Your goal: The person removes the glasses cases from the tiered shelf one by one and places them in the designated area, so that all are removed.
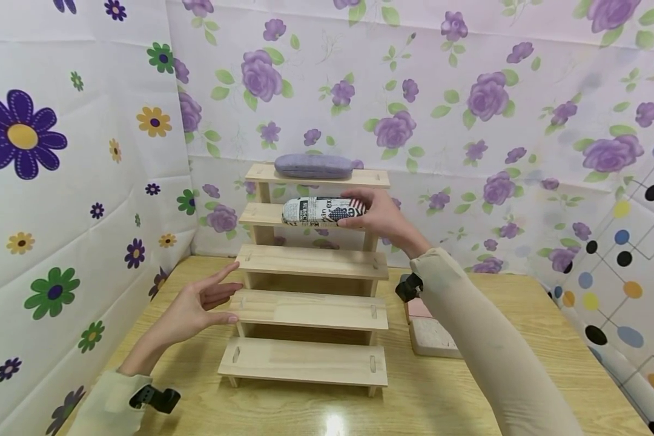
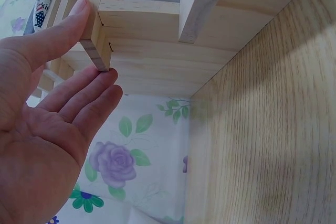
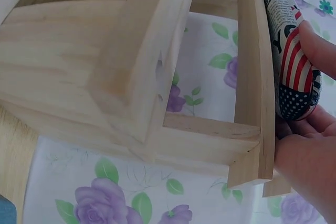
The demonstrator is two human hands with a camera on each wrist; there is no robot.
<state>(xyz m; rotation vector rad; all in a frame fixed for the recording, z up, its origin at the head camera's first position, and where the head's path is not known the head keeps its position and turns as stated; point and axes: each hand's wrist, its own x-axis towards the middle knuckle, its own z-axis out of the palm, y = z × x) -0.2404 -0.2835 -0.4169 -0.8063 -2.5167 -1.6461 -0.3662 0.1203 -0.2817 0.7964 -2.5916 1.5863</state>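
My right hand (image 1: 380, 213) grips the right end of a glasses case (image 1: 318, 210) with a newspaper and flag print. The case lies lengthwise at the second-highest board of a stepped wooden shelf (image 1: 305, 257). In the right wrist view, the thumb is on one side of the printed case (image 3: 294, 66) and the fingers are under its end. At the rack's left side, my left hand (image 1: 198, 306) touches the board ends with its fingers spread. A purple glasses case (image 1: 313, 166) rests on the top board.
The rack stands on a wood-grain table (image 1: 196, 387). To its right, partly behind my right forearm, lie a whitish case (image 1: 433, 338) and a pink item (image 1: 417, 307). Patterned sheets line the back and both sides.
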